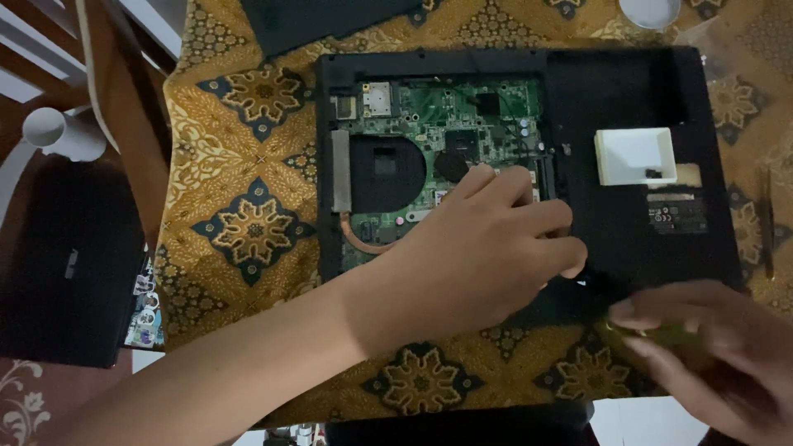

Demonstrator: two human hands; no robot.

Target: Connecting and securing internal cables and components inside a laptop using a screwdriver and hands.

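1. An opened black laptop base (628, 248) lies bottom-up on a table covered with a gold and brown patterned cloth (239, 165), seen from above
2. Its cover is off on one side, showing a green circuit board (429, 116), a round black fan housing (384, 173) and a curved copper heat pipe (363, 239)
3. The person's left hand (479, 256) rests palm down on the laptop base, over the near edge of the circuit board; its fingers are loosely curled, with the tips touching the black casing, and whether they hold anything cannot be told
4. The right hand (710, 347) sits at the near right corner of the laptop, fingers pinched around a small yellowish-green object (661, 334), too blurred to identify
5. A small white open box (634, 155) stands on the covered part of the base, well apart from both hands
6. A black panel (322, 21) lies on the cloth beyond the laptop
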